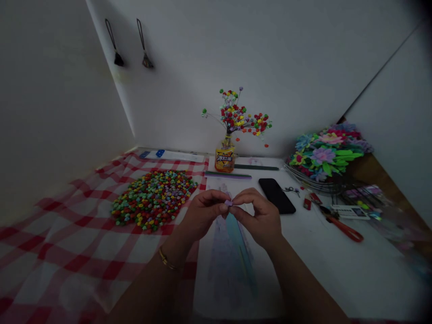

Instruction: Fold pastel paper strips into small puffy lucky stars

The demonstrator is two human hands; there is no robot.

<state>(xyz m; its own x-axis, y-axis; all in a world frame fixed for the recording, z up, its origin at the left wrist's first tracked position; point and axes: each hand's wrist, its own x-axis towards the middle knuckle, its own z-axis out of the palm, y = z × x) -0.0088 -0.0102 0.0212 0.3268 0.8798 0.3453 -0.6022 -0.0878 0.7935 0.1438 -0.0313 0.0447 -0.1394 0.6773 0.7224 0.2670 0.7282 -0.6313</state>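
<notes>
A small purple paper star (228, 203) is pinched between both hands at the middle of the view. My left hand (205, 211) grips its left side with thumb and index finger. From the right, my right hand (258, 215) closes its thumb and fingertips on the same piece; the fingers partly cover it. Beneath the hands, long pale blue and lilac paper strips (236, 243) lie on the white surface. To the left is a heap of colourful folded paper stars (153, 200).
Behind stands an iced-tea bottle (225, 157) holding star-tipped stems (232, 114). A black phone (276, 195), small scissors (292, 191) and an orange-handled tool (344, 227) lie right. Fuzzy flowers (327, 153) fill the back right corner. Dark green strips (256, 167) lie near the wall.
</notes>
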